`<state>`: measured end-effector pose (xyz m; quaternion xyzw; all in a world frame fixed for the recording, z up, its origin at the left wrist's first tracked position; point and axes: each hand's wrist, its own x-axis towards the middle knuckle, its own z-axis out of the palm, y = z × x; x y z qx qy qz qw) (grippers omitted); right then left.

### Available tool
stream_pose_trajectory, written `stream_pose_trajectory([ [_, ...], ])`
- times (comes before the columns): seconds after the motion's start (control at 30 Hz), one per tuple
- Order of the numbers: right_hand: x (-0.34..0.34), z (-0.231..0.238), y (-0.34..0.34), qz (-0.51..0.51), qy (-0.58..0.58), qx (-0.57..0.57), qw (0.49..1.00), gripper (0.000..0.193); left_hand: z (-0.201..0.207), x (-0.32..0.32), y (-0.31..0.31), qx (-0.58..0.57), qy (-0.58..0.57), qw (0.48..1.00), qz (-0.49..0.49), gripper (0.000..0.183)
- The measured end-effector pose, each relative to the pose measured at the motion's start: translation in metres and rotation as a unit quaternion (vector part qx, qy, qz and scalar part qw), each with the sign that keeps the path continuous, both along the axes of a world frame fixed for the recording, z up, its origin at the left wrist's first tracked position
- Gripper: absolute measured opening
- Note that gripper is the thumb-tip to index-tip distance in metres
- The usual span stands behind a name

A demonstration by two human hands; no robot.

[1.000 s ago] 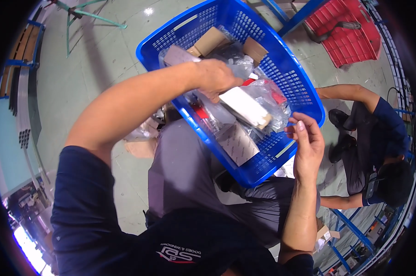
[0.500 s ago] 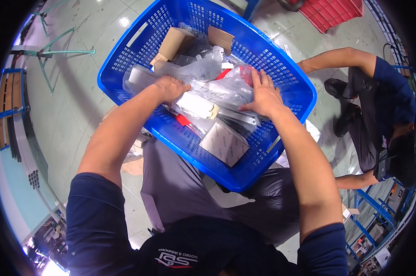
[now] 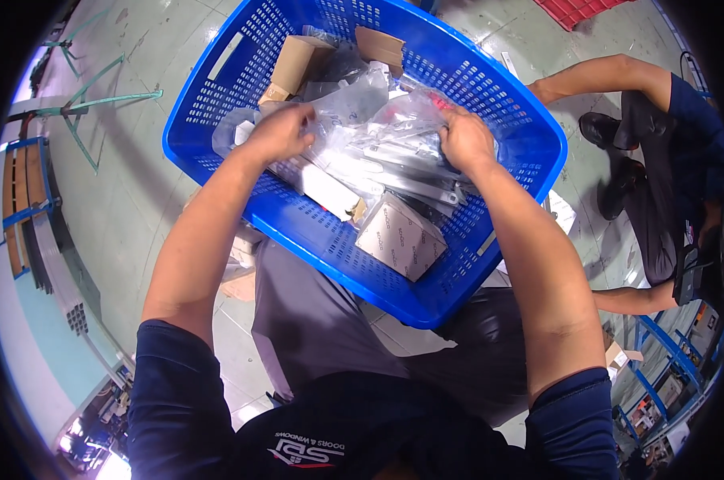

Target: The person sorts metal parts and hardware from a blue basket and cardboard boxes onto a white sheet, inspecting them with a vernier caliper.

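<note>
A blue perforated plastic basket (image 3: 414, 308) stands before me, filled with packaged parts. My right hand (image 3: 468, 142) grips the right side of a clear plastic bag (image 3: 414, 116), its fingers closed on the film. At the bag's left side, my left hand (image 3: 280, 134) has its fingers curled around the edge of the film. Beneath the bag lie several silvery metal bars (image 3: 414, 178), partly covered by plastic. A long white box (image 3: 324, 190) lies below my left hand, and a pale printed carton (image 3: 400, 238) sits in the near corner.
Opened brown cardboard boxes (image 3: 298, 66) lie at the basket's far side. To the right a co-worker (image 3: 650, 168) sits low, one hand beside the basket. A green metal stand (image 3: 82, 104) is on the floor at left; a red crate (image 3: 578, 10) is at the far right.
Both hands have moved from resting on the contents to gripping the clear bag, which is raised and spread. More of the metal bars and white box shows. The view has shifted slightly.
</note>
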<state>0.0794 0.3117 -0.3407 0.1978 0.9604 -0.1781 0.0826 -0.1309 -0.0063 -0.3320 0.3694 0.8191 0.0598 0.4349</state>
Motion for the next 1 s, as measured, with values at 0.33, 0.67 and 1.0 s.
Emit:
stream_pose_trajectory([
  [0.33, 0.019, 0.069, 0.026, -0.049, 0.126, -0.090, 0.987, 0.026, -0.024, 0.000, 0.042, -0.010, 0.219, 0.976, 0.001, 0.079],
  [0.67, 0.066, 0.117, 0.051, -0.155, 0.280, -0.218, 0.922, 0.029, 0.050, -0.024, -0.062, -0.069, 0.111, 0.937, -0.324, 0.049],
  [1.0, 0.043, 0.120, -0.077, 0.017, 0.196, -0.045, 0.979, 0.018, 0.093, 0.075, -0.071, 0.131, 0.209, 0.964, 0.096, 0.049],
])
